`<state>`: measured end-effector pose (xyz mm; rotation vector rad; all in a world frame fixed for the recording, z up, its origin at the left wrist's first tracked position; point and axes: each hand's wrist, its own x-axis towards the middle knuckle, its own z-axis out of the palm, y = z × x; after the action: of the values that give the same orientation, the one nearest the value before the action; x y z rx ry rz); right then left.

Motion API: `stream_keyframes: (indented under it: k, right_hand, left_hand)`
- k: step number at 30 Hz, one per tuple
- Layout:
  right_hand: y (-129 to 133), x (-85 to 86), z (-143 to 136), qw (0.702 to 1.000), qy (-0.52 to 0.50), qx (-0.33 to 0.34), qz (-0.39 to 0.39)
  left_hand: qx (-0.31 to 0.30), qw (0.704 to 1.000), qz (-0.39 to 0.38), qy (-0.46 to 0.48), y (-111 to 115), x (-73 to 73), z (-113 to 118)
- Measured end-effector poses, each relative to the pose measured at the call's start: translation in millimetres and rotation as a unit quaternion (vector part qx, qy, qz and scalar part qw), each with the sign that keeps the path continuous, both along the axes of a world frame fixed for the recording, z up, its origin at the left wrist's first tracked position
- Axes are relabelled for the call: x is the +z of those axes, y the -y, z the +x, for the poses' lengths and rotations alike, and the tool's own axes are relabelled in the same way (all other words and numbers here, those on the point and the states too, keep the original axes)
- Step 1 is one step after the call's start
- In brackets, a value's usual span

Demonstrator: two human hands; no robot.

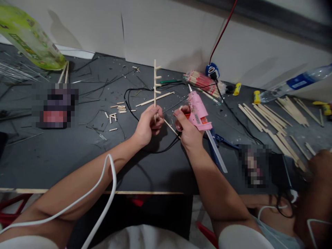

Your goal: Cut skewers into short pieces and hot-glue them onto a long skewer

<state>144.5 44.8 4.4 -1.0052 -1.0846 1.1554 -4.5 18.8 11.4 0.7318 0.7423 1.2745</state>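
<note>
My left hand (149,123) is closed around a thin wooden stick (155,83) held upright. Several short wooden pegs (158,77) stick out from its right side like comb teeth. My right hand (188,126) is closed on a pink hot glue gun (197,109), its nozzle tilted up and a clear glue stick (217,152) coming out of the rear. A small pale piece shows at my right thumb and fingertip; I cannot tell exactly what it is. Between the hands runs another thin stick (171,128). Short cut pieces (112,117) lie left of my left hand.
Behind the glue gun lies a bag of sticks (204,83). Black cable (127,95) loops across the dark table (85,155). Flat wooden strips (272,121) and a plastic bottle (298,83) are at right, near another person's hand (321,164). A green bag (33,38) stands far left.
</note>
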Motion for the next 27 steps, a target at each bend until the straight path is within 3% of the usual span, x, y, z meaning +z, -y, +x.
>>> stream_keyframes:
  k: [9,19,27]
  right_hand:
    - [-4.8,-0.2,2.7,0.998,-0.056,0.023,-0.008]
    - [-1.3,1.4,2.3,0.999,0.034,-0.023,0.025]
    - [0.4,3.5,-0.2,0.999,0.044,-0.012,0.006]
  left_hand:
    - [0.06,0.997,0.042,-0.031,4.0,-1.5,8.1]
    - [0.027,0.999,0.027,-0.016,8.7,-1.7,11.2]
    - [-0.014,1.0,-0.027,0.006,10.1,-1.6,11.6]
